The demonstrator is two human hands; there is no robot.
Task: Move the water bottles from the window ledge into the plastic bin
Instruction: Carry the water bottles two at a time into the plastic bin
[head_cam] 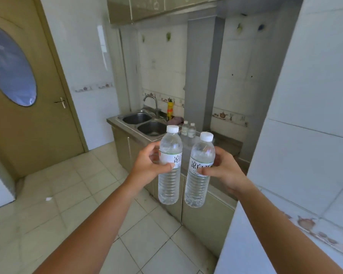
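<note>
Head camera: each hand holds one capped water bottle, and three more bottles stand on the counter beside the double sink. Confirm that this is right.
Not quite: the head view shows two small bottles on the counter beside the double sink, not three. The rest holds: the left hand grips one capped water bottle, and the right hand grips another.

left hand (147, 165): arm outstretched, fingers wrapped closed | right hand (223, 173): arm outstretched, fingers wrapped closed | both level, near each other
</note>
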